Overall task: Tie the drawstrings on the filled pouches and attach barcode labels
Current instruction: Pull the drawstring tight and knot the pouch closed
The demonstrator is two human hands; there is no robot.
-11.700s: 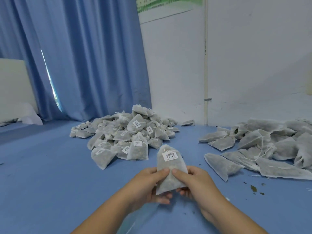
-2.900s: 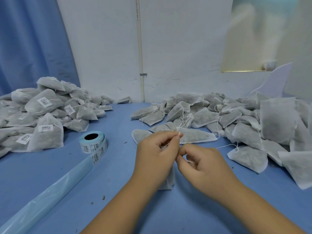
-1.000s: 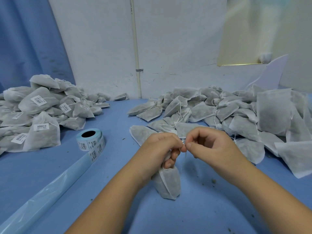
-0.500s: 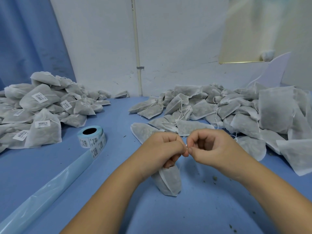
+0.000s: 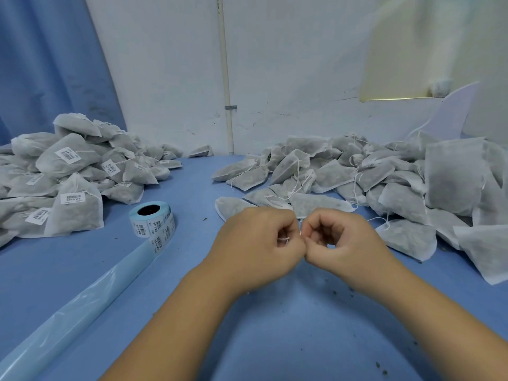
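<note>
While the drawstring [image 5: 284, 239] is pinched by the left hand [image 5: 258, 244] and right hand [image 5: 343, 240], the label roll [image 5: 152, 221] is seen centre-left; nearer the former.

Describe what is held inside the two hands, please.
A thin white drawstring shows between curled fingers of the left hand and at the gap toward the right hand. The pouch it belongs to is not visible, probably covered by the hands.
</note>
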